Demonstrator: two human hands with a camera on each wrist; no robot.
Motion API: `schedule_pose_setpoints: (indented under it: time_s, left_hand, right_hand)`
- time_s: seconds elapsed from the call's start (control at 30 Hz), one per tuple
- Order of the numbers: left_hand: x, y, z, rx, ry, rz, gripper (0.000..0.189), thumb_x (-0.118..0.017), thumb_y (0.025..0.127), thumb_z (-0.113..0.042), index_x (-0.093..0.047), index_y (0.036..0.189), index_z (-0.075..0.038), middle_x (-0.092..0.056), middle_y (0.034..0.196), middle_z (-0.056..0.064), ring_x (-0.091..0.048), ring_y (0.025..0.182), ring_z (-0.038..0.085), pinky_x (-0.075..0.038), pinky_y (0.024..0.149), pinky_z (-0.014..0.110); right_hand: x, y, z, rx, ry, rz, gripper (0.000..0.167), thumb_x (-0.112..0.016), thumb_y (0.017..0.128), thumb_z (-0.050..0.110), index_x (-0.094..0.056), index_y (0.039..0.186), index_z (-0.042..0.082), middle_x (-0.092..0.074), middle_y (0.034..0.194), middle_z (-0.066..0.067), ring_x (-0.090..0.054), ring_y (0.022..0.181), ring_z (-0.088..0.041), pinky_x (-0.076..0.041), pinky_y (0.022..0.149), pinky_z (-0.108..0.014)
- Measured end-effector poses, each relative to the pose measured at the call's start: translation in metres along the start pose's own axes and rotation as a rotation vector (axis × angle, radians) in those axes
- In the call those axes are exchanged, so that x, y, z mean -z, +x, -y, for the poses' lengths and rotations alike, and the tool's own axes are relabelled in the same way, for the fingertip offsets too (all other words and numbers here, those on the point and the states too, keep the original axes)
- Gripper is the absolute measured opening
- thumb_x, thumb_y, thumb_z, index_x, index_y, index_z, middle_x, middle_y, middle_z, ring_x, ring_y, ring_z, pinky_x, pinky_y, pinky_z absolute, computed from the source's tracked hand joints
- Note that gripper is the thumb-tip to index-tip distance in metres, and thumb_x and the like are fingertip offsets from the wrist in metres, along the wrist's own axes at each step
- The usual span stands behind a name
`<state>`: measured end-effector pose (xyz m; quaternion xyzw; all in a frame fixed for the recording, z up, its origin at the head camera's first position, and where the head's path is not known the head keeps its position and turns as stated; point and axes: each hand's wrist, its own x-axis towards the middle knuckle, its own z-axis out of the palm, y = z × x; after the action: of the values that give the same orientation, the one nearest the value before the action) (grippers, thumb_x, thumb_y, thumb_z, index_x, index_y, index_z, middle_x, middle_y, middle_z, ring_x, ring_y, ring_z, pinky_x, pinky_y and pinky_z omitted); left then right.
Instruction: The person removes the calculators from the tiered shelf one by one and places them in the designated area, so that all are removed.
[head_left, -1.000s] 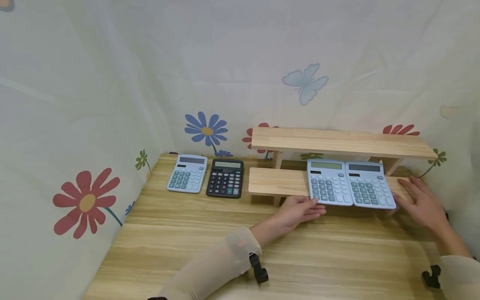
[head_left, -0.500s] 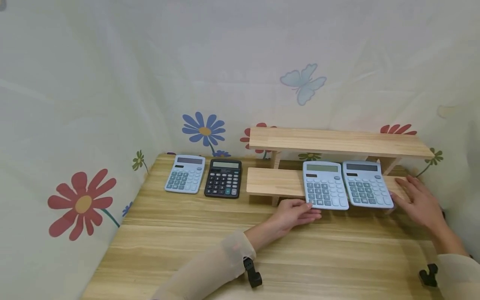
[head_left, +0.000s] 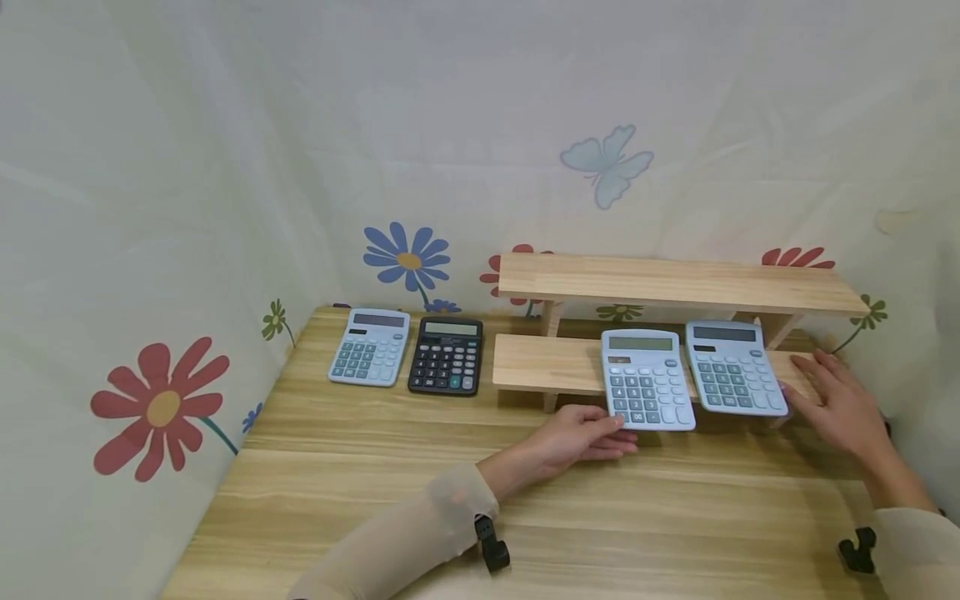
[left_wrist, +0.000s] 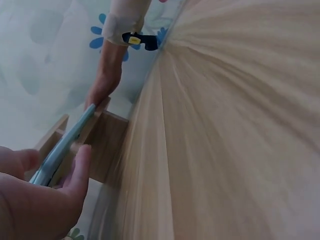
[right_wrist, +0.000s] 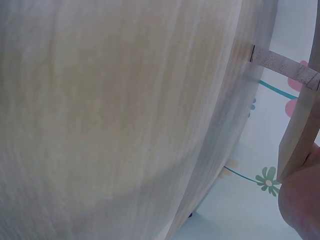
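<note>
While the head view gives us the whole scene, eyes go straight to the left hand [head_left: 579,437], pinching the light-blue calculator [head_left: 648,379] at its near left corner, thumb on top, fingers beneath! It's at the lower shelf [head_left: 547,364], near end poking out past the front edge; whether its far end touches wood, I can't tell. Just beside it, a second blue calculator [head_left: 737,368] also overhangs that edge. And the right hand [head_left: 840,407]? Fingers spread, resting on the shelf's right end. Toward the back left corner of the surface [head_left: 390,467], a third blue calculator [head_left: 370,348] and a black calculator [head_left: 447,357] lie side by side.

Over to the left wrist: the held calculator is edge-on, thin and stiff-looking, between thumb and fingers. Probably light, smooth plastic, a little slippery; I'd take hold of the overhanging edge, clear of the display.

Right wrist now: shelf end, part of the hand against it, fingertips out of sight.
</note>
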<state>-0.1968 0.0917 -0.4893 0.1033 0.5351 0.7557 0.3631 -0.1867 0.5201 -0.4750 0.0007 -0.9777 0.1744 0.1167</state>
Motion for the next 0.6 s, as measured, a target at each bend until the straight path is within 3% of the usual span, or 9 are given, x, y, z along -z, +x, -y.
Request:
schedule_pose_setpoints:
  time_s: [0.23,0.37,0.6]
  left_hand:
    - [-0.017,0.011,-0.001,-0.093,-0.032,-0.145,0.035,-0.066,0.107,-0.016,-0.062,0.134,0.007,-0.074,0.117,0.013,-0.072,0.116,0.027,-0.061,0.097,0.035]
    - [-0.025,0.014,-0.003,-0.133,-0.069,-0.206,0.033,-0.067,0.106,-0.012,-0.063,0.132,0.008,-0.074,0.116,0.013,-0.072,0.115,0.026,-0.061,0.096,0.034]
    - [-0.027,0.016,-0.003,-0.134,-0.163,-0.231,0.029,-0.068,0.103,-0.004,-0.065,0.129,0.009,-0.075,0.113,0.017,-0.073,0.113,0.03,-0.062,0.094,0.034]
  right_hand:
    - [0.002,-0.002,-0.001,-0.012,0.004,0.011,0.071,-0.05,0.109,0.045,-0.037,0.156,-0.007,-0.017,0.165,-0.041,-0.01,0.154,-0.059,-0.013,0.116,-0.084]
    - [0.002,-0.003,-0.001,-0.01,0.006,0.002,0.071,-0.051,0.109,0.044,-0.037,0.156,-0.007,-0.017,0.165,-0.041,-0.01,0.154,-0.059,-0.014,0.115,-0.084]
    - [0.002,-0.001,0.002,-0.003,0.004,-0.003,0.071,-0.051,0.109,0.044,-0.038,0.155,-0.008,-0.018,0.164,-0.041,-0.01,0.155,-0.058,-0.016,0.115,-0.084]
